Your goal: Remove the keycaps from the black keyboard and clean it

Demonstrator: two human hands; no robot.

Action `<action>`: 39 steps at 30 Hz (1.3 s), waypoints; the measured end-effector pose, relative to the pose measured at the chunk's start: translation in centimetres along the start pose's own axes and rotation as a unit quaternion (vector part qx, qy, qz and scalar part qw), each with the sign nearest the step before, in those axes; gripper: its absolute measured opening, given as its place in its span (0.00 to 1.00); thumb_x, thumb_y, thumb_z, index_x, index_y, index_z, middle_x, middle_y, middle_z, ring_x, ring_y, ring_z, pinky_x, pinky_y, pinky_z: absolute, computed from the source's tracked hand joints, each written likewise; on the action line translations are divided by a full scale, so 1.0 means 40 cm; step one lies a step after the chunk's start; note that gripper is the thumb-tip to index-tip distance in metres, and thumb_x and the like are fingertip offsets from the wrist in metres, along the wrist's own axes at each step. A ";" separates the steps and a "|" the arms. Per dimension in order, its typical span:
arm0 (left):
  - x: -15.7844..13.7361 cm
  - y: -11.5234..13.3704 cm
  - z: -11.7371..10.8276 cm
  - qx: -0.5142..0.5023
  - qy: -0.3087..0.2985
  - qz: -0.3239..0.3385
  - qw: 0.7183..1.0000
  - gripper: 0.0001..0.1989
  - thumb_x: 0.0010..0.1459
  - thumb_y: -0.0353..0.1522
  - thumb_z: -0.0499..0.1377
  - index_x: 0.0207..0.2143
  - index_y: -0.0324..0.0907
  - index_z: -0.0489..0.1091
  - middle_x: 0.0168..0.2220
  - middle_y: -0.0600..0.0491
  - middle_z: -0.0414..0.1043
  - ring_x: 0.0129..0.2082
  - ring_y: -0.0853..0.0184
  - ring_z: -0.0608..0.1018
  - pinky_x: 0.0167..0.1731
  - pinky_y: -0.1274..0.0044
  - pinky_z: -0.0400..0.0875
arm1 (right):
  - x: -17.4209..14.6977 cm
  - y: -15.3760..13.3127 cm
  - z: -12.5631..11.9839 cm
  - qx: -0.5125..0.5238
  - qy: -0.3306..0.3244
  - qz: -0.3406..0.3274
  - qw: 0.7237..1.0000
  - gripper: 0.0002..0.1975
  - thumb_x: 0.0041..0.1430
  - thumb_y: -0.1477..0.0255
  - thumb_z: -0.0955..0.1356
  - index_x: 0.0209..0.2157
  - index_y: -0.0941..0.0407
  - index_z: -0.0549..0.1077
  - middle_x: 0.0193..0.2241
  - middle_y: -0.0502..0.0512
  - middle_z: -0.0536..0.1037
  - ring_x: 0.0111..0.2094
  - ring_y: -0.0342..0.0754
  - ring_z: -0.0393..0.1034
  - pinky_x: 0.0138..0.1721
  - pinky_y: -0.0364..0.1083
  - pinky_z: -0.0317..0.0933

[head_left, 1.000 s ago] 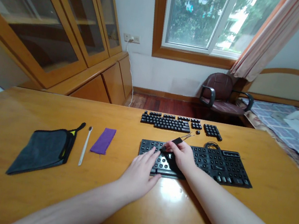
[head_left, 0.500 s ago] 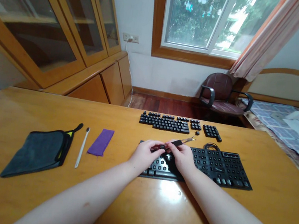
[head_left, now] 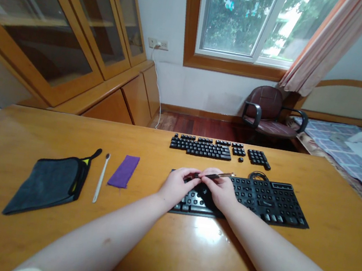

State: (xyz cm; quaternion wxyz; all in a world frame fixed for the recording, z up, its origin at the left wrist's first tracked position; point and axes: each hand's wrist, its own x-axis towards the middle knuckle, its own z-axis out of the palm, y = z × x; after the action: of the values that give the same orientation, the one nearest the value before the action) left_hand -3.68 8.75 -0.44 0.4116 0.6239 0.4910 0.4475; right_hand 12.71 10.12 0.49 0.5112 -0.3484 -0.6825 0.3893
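"Fingers: how are they set?"

"Right hand (head_left: 221, 193) has them clamped on the tool (head_left: 217, 175), wire tip toward three o'clock; left hand (head_left: 176, 188) meets it at nine, whether gripping anything I cannot tell."

"What could go wrong?"

"With a loose pinch, the tool might drop onto the keyboard (head_left: 253, 197) right below. Farther out, at twelve, lie loose keycaps (head_left: 204, 148): a careless reach could scatter them."
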 end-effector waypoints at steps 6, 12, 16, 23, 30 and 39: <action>0.012 0.029 -0.024 -0.022 -0.047 -0.018 0.999 0.12 0.55 0.34 0.56 0.39 0.40 0.75 0.40 0.50 0.77 0.43 0.63 0.76 0.48 0.72 0.67 | -0.005 0.001 -0.008 -0.013 -0.017 -0.035 0.999 0.05 0.56 0.70 0.68 0.32 0.53 0.77 0.30 0.54 0.77 0.35 0.48 0.71 0.41 0.49 0.65; 0.017 0.038 -0.031 -0.093 -0.053 -0.061 0.992 0.12 0.50 0.35 0.60 0.36 0.39 0.76 0.38 0.49 0.78 0.41 0.62 0.77 0.47 0.72 0.67 | -0.007 -0.001 -0.012 -0.023 -0.015 -0.074 0.997 0.04 0.55 0.71 0.68 0.32 0.52 0.77 0.30 0.53 0.78 0.34 0.48 0.72 0.39 0.49 0.66; 0.018 0.035 -0.034 -0.131 -0.049 -0.091 0.986 0.13 0.47 0.37 0.63 0.34 0.38 0.76 0.35 0.49 0.78 0.38 0.62 0.77 0.44 0.71 0.68 | -0.009 0.004 -0.014 -0.023 -0.020 -0.070 0.997 0.04 0.54 0.71 0.69 0.33 0.52 0.78 0.31 0.53 0.79 0.35 0.48 0.73 0.40 0.48 0.67; 0.021 0.027 -0.031 -0.178 -0.043 -0.094 0.979 0.13 0.46 0.36 0.64 0.33 0.38 0.73 0.34 0.50 0.77 0.36 0.65 0.76 0.43 0.73 0.68 | -0.008 0.001 -0.016 -0.028 -0.053 -0.092 0.994 0.07 0.54 0.70 0.70 0.36 0.50 0.78 0.32 0.54 0.79 0.37 0.48 0.72 0.41 0.50 0.67; 0.017 0.015 -0.018 -0.207 -0.038 -0.083 0.974 0.16 0.47 0.37 0.63 0.38 0.38 0.71 0.38 0.49 0.75 0.39 0.66 0.75 0.43 0.74 0.68 | -0.018 -0.010 -0.012 -0.063 -0.056 -0.066 0.994 0.07 0.54 0.67 0.69 0.35 0.50 0.78 0.35 0.54 0.72 0.38 0.47 0.69 0.40 0.48 0.65; 0.132 0.070 -0.127 0.043 0.077 0.039 0.995 0.11 0.52 0.34 0.59 0.37 0.40 0.74 0.38 0.50 0.75 0.40 0.65 0.75 0.45 0.72 0.68 | -0.021 -0.001 -0.014 -0.068 0.007 -0.063 0.996 0.06 0.56 0.70 0.68 0.35 0.50 0.78 0.31 0.52 0.71 0.34 0.46 0.68 0.37 0.46 0.64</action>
State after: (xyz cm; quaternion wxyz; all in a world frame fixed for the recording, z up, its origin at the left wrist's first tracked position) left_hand -7.28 13.83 4.35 0.3279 0.6232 0.5150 0.4887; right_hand 13.44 9.46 0.24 0.5143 -0.3414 -0.7246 0.3066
